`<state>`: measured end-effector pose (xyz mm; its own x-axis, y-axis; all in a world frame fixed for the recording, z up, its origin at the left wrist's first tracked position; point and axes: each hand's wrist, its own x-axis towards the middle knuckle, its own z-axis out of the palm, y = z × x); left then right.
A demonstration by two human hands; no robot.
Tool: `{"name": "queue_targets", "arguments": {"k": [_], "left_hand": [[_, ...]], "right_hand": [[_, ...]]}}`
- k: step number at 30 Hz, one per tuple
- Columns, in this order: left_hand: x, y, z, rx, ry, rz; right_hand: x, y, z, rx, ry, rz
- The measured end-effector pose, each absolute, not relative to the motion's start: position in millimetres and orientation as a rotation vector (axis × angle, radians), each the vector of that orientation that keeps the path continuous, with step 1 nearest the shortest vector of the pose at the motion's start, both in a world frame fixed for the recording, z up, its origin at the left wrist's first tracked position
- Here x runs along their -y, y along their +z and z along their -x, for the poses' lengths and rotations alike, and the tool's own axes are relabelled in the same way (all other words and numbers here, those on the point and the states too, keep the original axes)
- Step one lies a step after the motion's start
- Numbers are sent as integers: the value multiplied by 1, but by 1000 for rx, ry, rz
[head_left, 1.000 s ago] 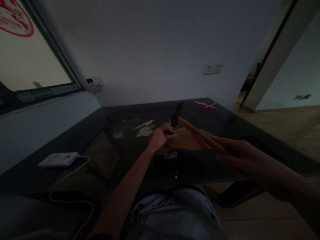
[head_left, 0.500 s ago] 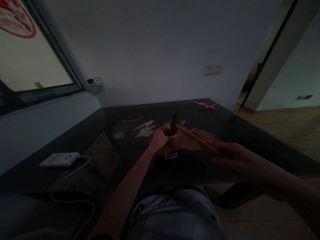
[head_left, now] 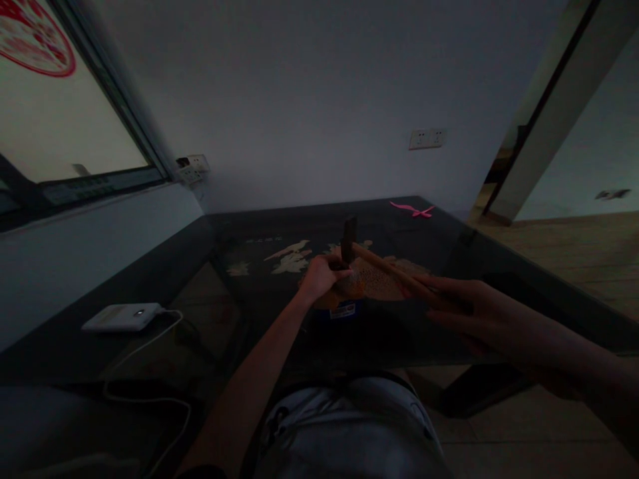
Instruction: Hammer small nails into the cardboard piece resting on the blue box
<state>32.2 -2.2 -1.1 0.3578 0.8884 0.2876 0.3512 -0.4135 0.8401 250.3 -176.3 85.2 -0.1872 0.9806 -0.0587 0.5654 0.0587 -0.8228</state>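
Over the near middle of the table, my left hand [head_left: 320, 276] has its thumb and fingers closed round the lower end of a dark flat piece [head_left: 349, 238], which stands nearly upright. From the right, my right hand [head_left: 466, 303] grips a long wooden stick [head_left: 382, 263]. The stick's far end meets the dark piece; whether the two are joined, I cannot tell. Under my hands lie an orange-brown speckled patch [head_left: 377, 283] and a small blue item with a pale label [head_left: 343, 310], both too dim to name.
The dark glossy table [head_left: 259, 319] carries a bird and flower picture [head_left: 289, 256]. A white power bank [head_left: 122, 317] with a white cable [head_left: 144, 400] lies on the left. A pink item with thin arms [head_left: 417, 211] is at the back right. The wall [head_left: 309, 133] stands behind.
The dark piece stands slightly more upright, its top a little higher. Both hands keep their grip in nearly the same place. The whole view has shifted slightly.
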Motion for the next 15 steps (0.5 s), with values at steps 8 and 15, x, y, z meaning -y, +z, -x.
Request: {"name": "queue_targets", "arguments": {"k": [8, 15], "left_hand": [[1, -2, -33, -1085, 1019, -1905], [2, -3, -34, -1071, 1056, -1943]], "right_hand": [[172, 89, -250, 1900, 974, 1530], [175, 96, -251, 1860, 879, 1462]]}}
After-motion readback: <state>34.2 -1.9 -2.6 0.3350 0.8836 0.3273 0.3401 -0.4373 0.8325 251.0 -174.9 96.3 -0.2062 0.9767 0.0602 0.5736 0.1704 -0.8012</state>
